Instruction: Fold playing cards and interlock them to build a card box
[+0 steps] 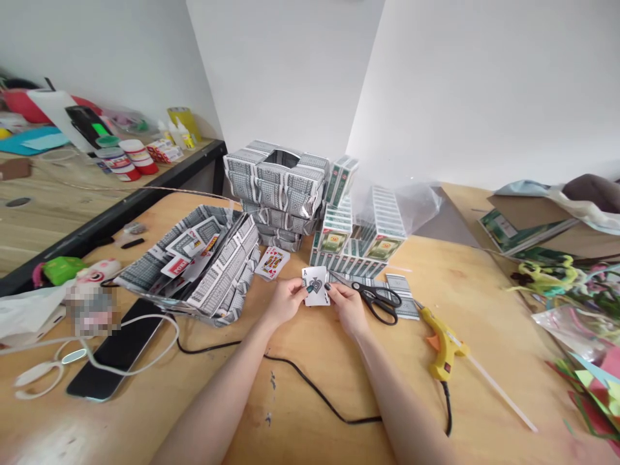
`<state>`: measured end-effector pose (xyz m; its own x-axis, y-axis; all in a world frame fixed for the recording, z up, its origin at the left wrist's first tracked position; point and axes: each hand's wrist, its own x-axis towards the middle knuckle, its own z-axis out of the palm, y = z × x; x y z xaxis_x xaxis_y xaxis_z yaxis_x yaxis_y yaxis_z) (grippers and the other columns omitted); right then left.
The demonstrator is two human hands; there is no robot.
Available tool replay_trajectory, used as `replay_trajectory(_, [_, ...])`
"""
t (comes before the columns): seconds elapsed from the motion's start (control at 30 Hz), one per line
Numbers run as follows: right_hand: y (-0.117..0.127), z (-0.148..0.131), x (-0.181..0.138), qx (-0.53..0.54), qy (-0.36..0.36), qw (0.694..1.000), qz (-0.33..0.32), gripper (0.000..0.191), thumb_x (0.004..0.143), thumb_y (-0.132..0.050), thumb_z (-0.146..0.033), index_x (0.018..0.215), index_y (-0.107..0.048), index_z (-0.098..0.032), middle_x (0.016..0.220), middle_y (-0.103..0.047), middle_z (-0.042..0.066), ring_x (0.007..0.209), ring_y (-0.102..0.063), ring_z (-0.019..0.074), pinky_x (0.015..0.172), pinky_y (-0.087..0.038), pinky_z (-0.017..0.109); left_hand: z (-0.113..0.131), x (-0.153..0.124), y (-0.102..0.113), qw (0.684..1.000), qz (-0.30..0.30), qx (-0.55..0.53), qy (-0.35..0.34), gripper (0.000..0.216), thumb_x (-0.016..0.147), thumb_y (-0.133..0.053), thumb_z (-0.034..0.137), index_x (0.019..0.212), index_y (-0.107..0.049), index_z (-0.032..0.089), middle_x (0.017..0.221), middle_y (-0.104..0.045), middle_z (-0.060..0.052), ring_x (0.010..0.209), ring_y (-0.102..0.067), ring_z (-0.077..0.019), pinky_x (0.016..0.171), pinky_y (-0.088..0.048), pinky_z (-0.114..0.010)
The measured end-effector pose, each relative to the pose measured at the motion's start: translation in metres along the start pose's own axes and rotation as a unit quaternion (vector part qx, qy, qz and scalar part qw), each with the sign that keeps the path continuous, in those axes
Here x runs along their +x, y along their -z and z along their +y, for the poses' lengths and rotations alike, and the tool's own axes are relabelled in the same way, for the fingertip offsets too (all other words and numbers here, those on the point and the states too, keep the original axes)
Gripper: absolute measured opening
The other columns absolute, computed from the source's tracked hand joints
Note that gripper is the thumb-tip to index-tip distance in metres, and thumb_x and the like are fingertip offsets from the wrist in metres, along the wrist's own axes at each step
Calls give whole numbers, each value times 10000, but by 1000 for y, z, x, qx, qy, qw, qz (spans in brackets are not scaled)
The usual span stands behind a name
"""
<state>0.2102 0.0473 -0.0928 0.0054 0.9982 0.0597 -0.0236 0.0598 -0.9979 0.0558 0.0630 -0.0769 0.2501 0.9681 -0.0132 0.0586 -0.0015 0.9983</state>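
Between my two hands is a playing card (317, 290), an ace of spades, face up just above the table. My left hand (287, 301) pinches its left edge, and my right hand (347, 306) pinches the right edge. Black-handled scissors (378, 298) lie right beside my right hand. Under and behind them are card pieces with patterned backs (401, 289). A small pile of face-up cards (272, 263) rests beyond my left hand. To the left stands a basket made from folded cards (217, 284), holding loose cards and card packaging.
Card-covered boxes (276, 181) are stacked at the back, beside stacked card packs (356, 239). A yellow glue gun (443, 342) lies at right with a glue stick in it. A black cable (310, 384) crosses the table. A phone (119, 355) and white cord (172, 349) lie left.
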Motion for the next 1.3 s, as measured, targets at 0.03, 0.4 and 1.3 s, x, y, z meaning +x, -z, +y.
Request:
replay_trajectory(0.03, [0, 0, 0, 10, -5, 1000, -3, 296, 725, -575, -431, 727, -675, -152, 650, -618, 29, 593, -555, 159, 545, -436, 264, -2, 0, 0, 1000, 1, 4, -1, 218, 696, -539, 310, 587, -514, 123, 536, -484, 19, 513, -430, -92, 499, -348, -214])
replay_trajectory(0.4, [-2, -11, -3, 1, -36, 999, 19, 281, 678, -612, -422, 586, -579, -158, 566, -524, -9, 526, -465, 120, 518, -375, 238, -6, 0, 1, 1000, -1, 27, -2, 252, 688, -528, 278, 499, -438, 139, 481, -411, 42, 475, -366, -75, 459, -275, -200])
replay_trajectory(1.3, [-15, -21, -9, 84, -51, 995, -8, 194, 731, -567, -370, 719, -514, -184, 588, -478, -41, 520, -430, 104, 500, -345, 223, -20, 0, -17, 992, 103, 41, -68, 211, 811, -433, 252, 957, -552, 157, 875, -606, -44, 757, -537, -150, 674, -415, -243])
